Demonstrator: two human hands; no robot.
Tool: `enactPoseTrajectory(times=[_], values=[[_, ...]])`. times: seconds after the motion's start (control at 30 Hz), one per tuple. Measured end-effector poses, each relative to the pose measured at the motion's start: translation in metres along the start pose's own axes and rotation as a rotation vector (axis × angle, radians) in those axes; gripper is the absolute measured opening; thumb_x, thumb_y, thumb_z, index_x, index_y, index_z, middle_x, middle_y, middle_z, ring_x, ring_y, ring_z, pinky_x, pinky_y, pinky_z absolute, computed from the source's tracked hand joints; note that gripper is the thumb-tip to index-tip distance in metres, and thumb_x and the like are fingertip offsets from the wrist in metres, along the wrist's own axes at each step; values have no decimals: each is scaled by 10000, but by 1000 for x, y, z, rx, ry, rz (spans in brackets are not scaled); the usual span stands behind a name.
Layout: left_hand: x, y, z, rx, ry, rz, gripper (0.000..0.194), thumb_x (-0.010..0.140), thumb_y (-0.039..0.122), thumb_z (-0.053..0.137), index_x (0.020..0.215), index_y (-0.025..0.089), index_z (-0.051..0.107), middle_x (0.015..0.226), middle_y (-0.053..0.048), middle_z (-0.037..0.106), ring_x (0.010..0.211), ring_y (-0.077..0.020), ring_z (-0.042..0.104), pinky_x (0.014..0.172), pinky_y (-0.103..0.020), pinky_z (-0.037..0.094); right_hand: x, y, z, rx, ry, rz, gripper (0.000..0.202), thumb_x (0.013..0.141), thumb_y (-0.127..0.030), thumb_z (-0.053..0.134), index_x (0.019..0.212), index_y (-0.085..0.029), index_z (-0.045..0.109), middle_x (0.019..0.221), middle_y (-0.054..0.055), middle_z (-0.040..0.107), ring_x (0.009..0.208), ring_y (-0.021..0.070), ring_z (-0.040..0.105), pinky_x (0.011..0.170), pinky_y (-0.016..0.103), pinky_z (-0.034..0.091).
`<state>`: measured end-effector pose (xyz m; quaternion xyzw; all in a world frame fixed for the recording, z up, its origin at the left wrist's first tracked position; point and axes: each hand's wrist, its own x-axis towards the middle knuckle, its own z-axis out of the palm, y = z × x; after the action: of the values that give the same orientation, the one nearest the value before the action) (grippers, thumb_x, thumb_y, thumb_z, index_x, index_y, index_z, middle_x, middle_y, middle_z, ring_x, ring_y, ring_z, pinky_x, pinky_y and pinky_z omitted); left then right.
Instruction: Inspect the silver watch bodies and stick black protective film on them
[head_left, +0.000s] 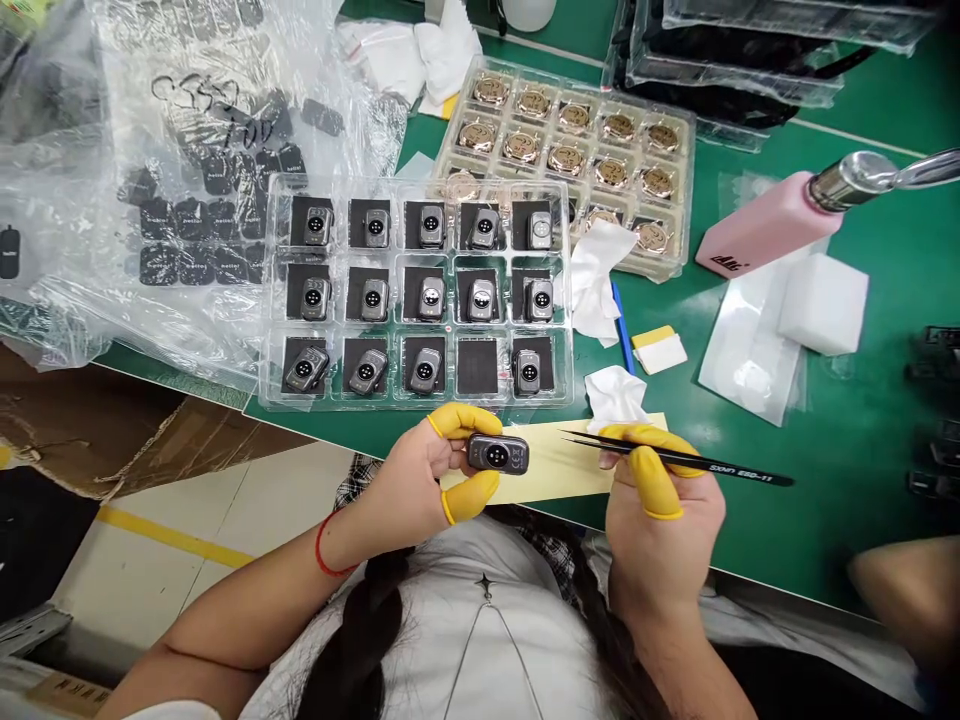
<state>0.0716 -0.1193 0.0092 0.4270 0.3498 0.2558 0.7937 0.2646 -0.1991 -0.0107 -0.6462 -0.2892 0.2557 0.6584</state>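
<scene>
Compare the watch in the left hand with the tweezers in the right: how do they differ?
The watch is short and blocky; the tweezers are long and tapering. The watch shows a round black patch; the tweezers point leftward, toward the watch. Both are dark and held in yellow-capped fingers.

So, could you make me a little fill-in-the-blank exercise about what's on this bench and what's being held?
1. The left grip holds a dark watch, and the right grip holds a pair of black ____.
2. In the clear tray of dark watches, the number of compartments without a watch is ____.
3. The person's finger covers are coloured ____.
4. The bottle with the metal top is coloured ____.

Missing words: tweezers; one; yellow; pink.
</scene>
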Motion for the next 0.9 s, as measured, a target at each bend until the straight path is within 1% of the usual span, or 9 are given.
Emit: enactPoseTrajectory(times=[0.13,0.23,0.3,0.33,0.5,0.6,0.7,0.83,0.9], values=[[7,3,3,-168,-131,-107,349,716,109,724,995,196,534,859,2,624,700,-71,604,606,-154,474,0,1,-2,116,4,63,82,785,-264,716,828,-203,682,725,-6,642,633,124,585,686,298,494],[11,6,8,-130,-87,-154,362,670,157,765,951,175,538,817,-4,631,682,-91,611,606,-185,489,0,2,-5,95,20,66,99,765,-239,734,844,-201,688,765,1,653,647,121,587,673,285,492],[12,5,10,30,-6,-116,340,669,188,764,943,172,562,837,-14,642,715,-109,619,659,-221,507,0,3,-7,44,30,60,121,745,-215,751,848,-198,690,774,3,656,669,124,593,698,289,496],[12,4,10,153,53,-67,322,681,205,757,947,176,578,855,-17,647,733,-117,619,688,-241,511,1,5,-8,35,34,60,130,739,-217,757,849,-197,691,768,2,656,677,125,596,712,292,498],[24,5,4,920,434,288,252,769,263,705,1001,211,623,913,-24,654,833,-172,593,809,-326,486,3,11,-10,115,43,111,154,739,-279,761,842,-192,686,768,7,657,676,130,598,682,283,499],[38,11,0,1257,614,404,275,787,344,703,994,177,633,862,-52,655,844,-222,582,799,-370,463,3,13,-10,99,39,113,174,731,-248,761,875,-191,681,818,16,668,646,128,597,665,294,508],[46,16,-1,1492,644,415,345,788,419,690,993,146,646,825,-85,667,833,-263,574,755,-396,432,3,12,-11,53,30,96,137,751,-240,740,861,-191,674,786,16,666,678,151,620,708,326,524],[39,16,1,1656,538,453,432,792,486,652,1030,125,661,929,-124,691,877,-288,565,744,-410,402,2,9,-13,-16,8,81,112,773,-242,718,854,-186,666,781,30,676,704,175,642,728,354,536],[33,17,2,1701,528,498,451,817,483,623,1068,110,659,965,-136,685,887,-289,555,738,-409,396,2,8,-14,-41,-8,91,105,783,-232,708,866,-190,661,782,28,682,700,176,649,731,358,540]])
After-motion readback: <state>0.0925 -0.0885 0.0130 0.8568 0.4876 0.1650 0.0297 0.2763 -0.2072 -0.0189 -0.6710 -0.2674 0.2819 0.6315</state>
